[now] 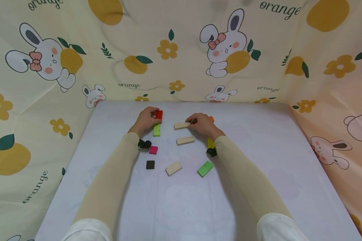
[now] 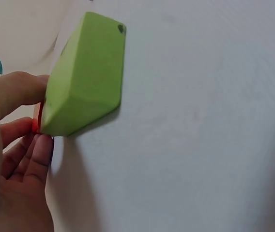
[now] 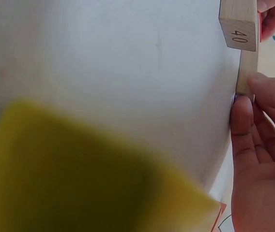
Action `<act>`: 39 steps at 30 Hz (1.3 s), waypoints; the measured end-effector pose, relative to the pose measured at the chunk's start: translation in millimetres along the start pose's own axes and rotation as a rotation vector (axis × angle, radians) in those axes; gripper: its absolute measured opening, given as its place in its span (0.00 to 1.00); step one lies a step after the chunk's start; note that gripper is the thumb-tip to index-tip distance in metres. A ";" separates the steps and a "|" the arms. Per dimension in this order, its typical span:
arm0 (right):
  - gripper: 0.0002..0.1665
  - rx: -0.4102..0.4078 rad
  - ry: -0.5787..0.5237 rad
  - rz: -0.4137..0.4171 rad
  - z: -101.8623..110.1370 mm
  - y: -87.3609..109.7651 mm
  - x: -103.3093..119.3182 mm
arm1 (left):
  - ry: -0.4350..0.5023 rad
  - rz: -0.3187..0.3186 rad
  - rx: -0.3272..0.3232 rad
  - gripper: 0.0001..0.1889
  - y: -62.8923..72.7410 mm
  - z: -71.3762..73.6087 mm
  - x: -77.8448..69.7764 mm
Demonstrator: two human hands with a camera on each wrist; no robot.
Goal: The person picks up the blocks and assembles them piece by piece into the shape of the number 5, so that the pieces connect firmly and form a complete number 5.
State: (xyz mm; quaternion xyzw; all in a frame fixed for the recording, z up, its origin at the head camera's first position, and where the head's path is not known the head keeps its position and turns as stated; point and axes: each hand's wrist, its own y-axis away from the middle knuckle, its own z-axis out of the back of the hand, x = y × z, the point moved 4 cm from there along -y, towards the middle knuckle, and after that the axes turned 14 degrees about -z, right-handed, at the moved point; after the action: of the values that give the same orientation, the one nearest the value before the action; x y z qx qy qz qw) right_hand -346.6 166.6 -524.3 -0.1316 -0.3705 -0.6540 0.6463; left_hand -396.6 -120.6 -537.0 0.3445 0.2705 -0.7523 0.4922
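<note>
The left hand (image 1: 144,119) pinches a red, straight-edged block (image 1: 159,114) at the far end of a smooth lime-green rectangular block (image 1: 156,131) with softened corners, both on the pale, smooth surface (image 1: 169,204). The right hand (image 1: 203,124) pinches one end of a slim, bare-wood block (image 1: 181,126), just beyond a second pale wooden block (image 1: 185,141) whose grain and dark "40" show up close.

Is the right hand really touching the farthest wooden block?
Touching: the right wrist view shows the right hand pinching one end of the farthest wooden block.
</note>
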 end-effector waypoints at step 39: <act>0.17 -0.079 -0.024 -0.044 40.7 -9.1 5.2 | -0.012 -0.132 0.074 0.31 -18.7 -25.1 -62.4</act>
State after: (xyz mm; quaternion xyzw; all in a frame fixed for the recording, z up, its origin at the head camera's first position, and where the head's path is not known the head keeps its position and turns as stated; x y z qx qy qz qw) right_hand -368.3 188.3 -495.7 -0.1567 -0.3547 -0.6806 0.6217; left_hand -390.2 -60.3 -502.3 0.3395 0.2617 -0.7946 0.4298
